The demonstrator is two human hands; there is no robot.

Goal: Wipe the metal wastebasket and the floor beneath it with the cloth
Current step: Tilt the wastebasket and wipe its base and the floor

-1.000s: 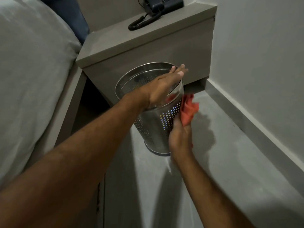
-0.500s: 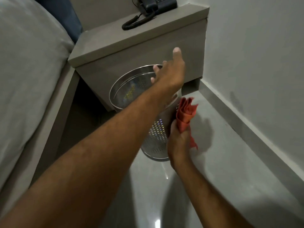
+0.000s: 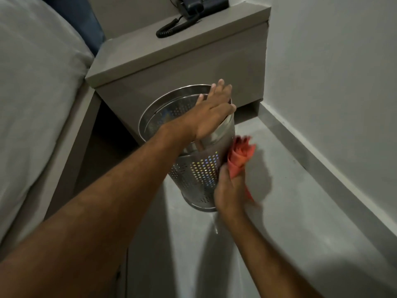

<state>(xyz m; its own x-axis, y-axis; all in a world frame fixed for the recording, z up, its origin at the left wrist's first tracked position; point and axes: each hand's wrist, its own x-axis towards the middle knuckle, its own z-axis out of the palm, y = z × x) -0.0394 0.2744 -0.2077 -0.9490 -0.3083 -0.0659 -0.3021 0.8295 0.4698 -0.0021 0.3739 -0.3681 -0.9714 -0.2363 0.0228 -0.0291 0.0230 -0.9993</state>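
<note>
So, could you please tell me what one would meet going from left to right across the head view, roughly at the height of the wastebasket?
Bed → metal wastebasket → right hand → orange cloth → bare floor → skirting → wall.

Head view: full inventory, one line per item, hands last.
perforated metal wastebasket: 1, silver, on the floor in front of the nightstand, tilted.
orange cloth: 1, bunched against the wastebasket's right side.
grey nightstand: 1, against the far wall, in the corner.
dark corded telephone: 1, on the nightstand top, coiled cord trailing left.
bed with grey bedding: 1, along the left edge.
blue cushion: 1, at the head of the bed; partly hidden.
grey floor: polished, under the wastebasket.
left hand: flat on the wastebasket's rim.
right hand: gripping the cloth.
</note>
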